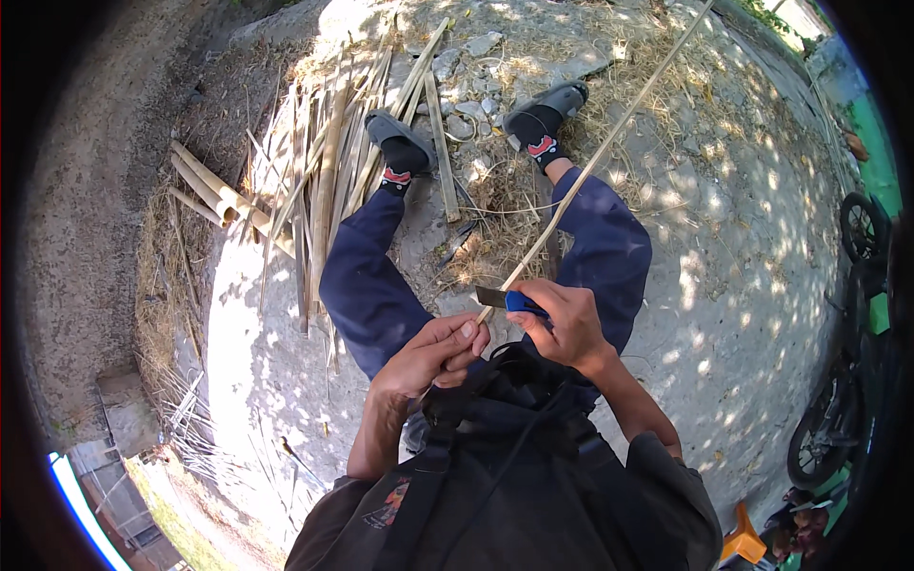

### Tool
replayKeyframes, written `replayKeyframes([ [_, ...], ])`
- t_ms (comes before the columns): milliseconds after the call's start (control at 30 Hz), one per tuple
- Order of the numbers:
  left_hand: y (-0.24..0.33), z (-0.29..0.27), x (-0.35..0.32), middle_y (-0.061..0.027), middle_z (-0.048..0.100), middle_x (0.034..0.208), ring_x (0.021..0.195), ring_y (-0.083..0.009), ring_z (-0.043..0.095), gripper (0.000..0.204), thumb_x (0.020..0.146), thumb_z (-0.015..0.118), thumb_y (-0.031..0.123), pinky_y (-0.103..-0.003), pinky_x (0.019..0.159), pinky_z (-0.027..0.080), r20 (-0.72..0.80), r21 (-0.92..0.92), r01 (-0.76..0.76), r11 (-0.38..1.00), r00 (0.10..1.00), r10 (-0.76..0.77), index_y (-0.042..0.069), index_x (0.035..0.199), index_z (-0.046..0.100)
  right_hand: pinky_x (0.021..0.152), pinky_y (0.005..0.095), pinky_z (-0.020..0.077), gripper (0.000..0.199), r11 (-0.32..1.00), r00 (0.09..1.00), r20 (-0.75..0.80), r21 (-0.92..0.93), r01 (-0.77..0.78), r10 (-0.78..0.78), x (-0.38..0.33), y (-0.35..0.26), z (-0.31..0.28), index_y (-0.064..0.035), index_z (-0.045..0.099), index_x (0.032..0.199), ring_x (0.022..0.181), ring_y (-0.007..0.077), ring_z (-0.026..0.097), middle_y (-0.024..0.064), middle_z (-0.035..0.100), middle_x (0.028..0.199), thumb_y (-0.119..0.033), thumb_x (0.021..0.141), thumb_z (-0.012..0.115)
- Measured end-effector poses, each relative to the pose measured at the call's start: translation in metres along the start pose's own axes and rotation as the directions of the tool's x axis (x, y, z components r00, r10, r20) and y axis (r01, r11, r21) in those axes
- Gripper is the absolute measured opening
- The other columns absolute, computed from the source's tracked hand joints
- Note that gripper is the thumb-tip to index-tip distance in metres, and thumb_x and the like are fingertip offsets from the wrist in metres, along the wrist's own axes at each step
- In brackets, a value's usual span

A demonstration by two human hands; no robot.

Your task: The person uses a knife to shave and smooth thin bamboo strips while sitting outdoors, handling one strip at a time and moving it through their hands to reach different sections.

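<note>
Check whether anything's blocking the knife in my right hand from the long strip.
Nothing visible is in the way: the blue knife in your right hand has its blade right at the strip, just beyond your left hand.

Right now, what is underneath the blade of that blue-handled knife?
The long bamboo strip passes under the knife blade and shows on both sides of it. The short stretch directly beneath is covered, so whether it is cut there cannot be seen.
</note>
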State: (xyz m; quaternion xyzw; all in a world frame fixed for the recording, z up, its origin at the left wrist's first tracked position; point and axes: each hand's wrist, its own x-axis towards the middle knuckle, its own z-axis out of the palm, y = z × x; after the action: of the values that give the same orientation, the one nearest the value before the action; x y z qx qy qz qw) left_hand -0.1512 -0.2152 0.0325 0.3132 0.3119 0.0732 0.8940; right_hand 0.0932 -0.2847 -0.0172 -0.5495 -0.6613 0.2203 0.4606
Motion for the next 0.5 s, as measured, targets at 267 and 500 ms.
replayKeyframes([
  [267,-0.011,-0.012,-0.011,0.0089,0.030,0.068,0.053,-0.0023,0.022,0.033,0.120,0.049,0.034,-0.023,0.046,0.020,0.001,-0.035,0.048,0.998,0.999,-0.048,0.009,0.099,0.057,0.061,0.0387,0.0577,0.030,0.994,0.997,-0.067,-0.111,0.018,-0.025,0.000,0.006,0.001,-0.0002,0.074,0.112,0.072,0.0324,0.076,0.0149,0.077,0.092,-0.027,0.099,0.079],
  [500,-0.033,-0.022,-0.021,0.0089,0.030,0.067,0.051,-0.0022,0.020,0.033,0.119,0.051,0.035,-0.024,0.045,0.019,-0.084,-0.023,0.046,0.999,0.995,-0.048,0.010,0.099,0.055,0.062,0.0390,0.0550,0.035,0.978,0.982,-0.096,-0.119,-0.171,0.160,0.016,0.038,-0.020,-0.0004,0.072,0.108,0.067,0.0341,0.071,0.0173,0.074,0.087,-0.035,0.103,0.073],
])
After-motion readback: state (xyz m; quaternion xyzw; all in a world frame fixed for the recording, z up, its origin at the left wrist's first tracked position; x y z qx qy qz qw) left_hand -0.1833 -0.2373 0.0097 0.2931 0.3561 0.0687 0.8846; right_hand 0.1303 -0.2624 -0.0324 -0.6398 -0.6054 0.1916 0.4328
